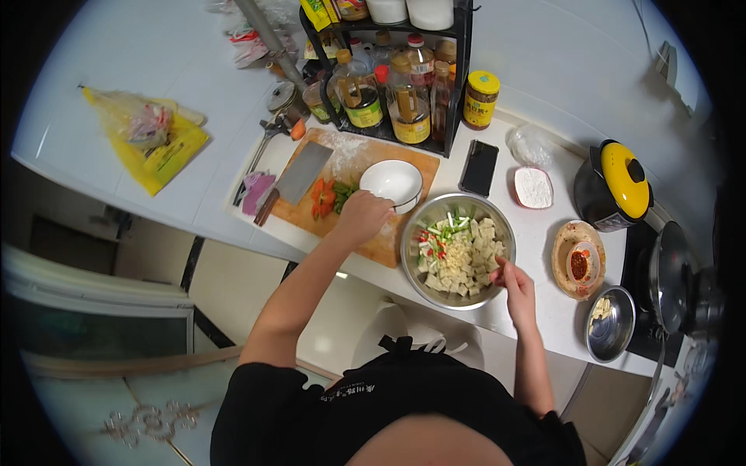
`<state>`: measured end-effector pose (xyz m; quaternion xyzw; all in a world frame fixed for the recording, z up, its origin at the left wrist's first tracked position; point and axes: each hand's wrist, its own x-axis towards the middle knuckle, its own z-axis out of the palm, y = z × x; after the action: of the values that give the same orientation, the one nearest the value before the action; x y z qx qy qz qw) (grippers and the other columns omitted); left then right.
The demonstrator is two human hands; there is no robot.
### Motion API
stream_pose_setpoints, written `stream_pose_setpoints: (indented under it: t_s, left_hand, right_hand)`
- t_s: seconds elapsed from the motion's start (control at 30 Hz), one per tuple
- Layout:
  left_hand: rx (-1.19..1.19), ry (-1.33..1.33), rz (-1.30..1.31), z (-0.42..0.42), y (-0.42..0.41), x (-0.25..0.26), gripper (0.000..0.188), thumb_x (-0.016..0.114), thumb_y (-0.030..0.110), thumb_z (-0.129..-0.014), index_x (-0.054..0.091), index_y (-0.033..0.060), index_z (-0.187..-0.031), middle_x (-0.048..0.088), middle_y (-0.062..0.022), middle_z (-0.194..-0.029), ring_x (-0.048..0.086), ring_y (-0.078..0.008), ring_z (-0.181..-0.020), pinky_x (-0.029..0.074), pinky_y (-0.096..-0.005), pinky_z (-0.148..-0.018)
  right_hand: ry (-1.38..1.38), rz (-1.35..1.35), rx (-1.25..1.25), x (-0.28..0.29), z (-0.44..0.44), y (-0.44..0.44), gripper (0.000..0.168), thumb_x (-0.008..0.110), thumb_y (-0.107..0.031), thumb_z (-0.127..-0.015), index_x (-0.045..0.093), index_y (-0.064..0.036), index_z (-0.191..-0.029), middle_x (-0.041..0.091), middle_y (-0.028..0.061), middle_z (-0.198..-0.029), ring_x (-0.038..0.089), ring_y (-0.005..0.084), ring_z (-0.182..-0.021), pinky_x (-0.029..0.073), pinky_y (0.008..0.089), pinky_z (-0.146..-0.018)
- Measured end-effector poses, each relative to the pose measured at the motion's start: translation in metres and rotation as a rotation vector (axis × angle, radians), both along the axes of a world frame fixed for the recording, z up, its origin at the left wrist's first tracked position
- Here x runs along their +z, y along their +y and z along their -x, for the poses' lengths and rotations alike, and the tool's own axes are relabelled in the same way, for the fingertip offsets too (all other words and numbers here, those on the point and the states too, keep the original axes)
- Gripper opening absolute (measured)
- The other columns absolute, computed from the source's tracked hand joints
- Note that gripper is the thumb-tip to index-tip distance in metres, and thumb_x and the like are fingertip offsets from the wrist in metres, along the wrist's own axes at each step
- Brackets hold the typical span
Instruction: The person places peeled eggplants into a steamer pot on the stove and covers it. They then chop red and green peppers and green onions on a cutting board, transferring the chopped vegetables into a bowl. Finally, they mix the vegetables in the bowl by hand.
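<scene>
My left hand (366,216) grips the near rim of a white bowl (389,177), which sits on the wooden cutting board (349,239); its inside looks bare. To the right, a stainless steel mixing bowl (410,274) stands at the counter's front edge. Inside it are pale cubes (485,237) that look like tofu, minced garlic (457,256), chopped green onion (457,226) and cut red chilli (432,246). My right hand (517,286) is at this bowl's right rim, fingertips over the inside and slightly apart, with nothing visible in them.
A cleaver (306,169) lies on the board beside carrot pieces (322,198) and green pieces (344,195). Behind stands a black rack (382,133) of bottles. Right are a phone (479,168), white powder (533,187), a plate (562,244), a small steel bowl (623,326) and a yellow-lidded pot (600,192).
</scene>
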<state>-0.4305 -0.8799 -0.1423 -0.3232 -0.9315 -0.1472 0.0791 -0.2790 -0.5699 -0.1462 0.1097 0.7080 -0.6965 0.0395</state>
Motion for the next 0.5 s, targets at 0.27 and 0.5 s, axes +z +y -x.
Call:
stream_pose_setpoints:
  t_s: [0.27, 0.5]
  left_hand:
    - [-0.131, 0.186, 0.111, 0.079, -0.023, -0.068, 0.007, 0.058, 0.02, -0.074, 0.063, 0.0147, -0.074, 0.062, -0.0015, -0.069, 0.058, -0.0169, -0.076, 0.037, -0.0363, -0.088]
    - [-0.171, 0.031, 0.042, 0.087, -0.055, -0.059, 0.019, 0.059, 0.025, -0.076, 0.063, 0.0116, -0.09, 0.063, -0.0024, -0.084, 0.057, -0.0189, -0.087, 0.034, -0.0376, -0.093]
  right_hand:
    - [-0.013, -0.016, -0.182, 0.019, -0.002, -0.103, 0.037, 0.046, -0.025, -0.092, 0.053, 0.005, -0.114, 0.059, 0.0023, -0.081, 0.053, 0.0083, -0.076, 0.042, 0.0218, -0.07]
    - [-0.011, 0.005, 0.055, 0.002, 0.055, -0.154, 0.034, 0.051, -0.019, -0.09, 0.053, 0.001, -0.117, 0.06, 0.0024, -0.084, 0.054, 0.0082, -0.078, 0.043, 0.0214, -0.074]
